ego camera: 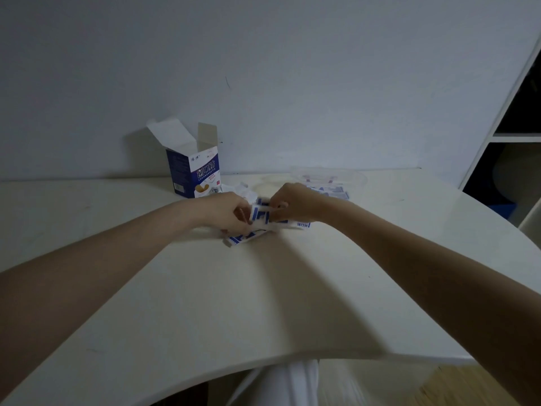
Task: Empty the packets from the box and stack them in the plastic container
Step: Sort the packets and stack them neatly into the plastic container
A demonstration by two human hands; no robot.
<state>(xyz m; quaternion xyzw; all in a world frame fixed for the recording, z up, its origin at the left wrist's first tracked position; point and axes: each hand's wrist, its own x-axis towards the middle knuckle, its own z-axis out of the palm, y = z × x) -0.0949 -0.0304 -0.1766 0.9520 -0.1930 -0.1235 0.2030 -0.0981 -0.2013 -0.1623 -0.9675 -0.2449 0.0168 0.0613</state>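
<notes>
Gathering step: left hand (227,212) and right hand (295,205) pinch small blue-and-white paper packets (260,216) together. Next — carry squared bundle to clear plastic container (355,178); upright blue-and-white cardboard box (191,174) stands open.

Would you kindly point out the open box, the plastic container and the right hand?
open box (202,177): head view, blue front face.
plastic container (355,178): head view, clear right rim.
right hand (295,202): head view, back of hand.
</notes>
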